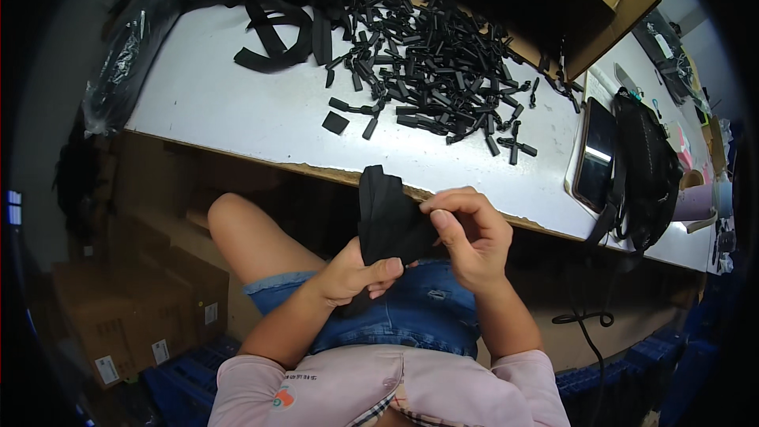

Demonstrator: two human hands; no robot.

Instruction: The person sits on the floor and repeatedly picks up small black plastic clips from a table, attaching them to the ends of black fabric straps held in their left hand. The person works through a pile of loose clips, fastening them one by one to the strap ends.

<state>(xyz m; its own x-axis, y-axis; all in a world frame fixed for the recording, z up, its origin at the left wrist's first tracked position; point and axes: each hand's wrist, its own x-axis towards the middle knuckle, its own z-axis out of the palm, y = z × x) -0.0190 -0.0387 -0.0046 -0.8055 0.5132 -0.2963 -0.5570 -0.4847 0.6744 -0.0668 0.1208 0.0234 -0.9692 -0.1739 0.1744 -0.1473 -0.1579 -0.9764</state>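
A folded bundle of black fabric strips (387, 221) is held upright over my lap, just off the table's front edge. My left hand (360, 273) grips its lower part, thumb pressed across the front. My right hand (473, 239) is curled at the bundle's right side, its thumb and forefinger pinched at the fabric's edge. Whether anything small sits between those fingertips is too fine to make out. Beyond my hands, a heap of small black zipper pulls (443, 71) spreads over the white table (237, 119). A small black square piece (335, 122) lies beside the heap.
An open cardboard box (593, 0) stands behind the heap. Black straps (277, 55) and plastic-wrapped black material (130, 71) lie at the left. A phone (594, 154) and a black bag (644, 166) rest on the right. Cardboard cartons (134, 308) stand on the lower left.
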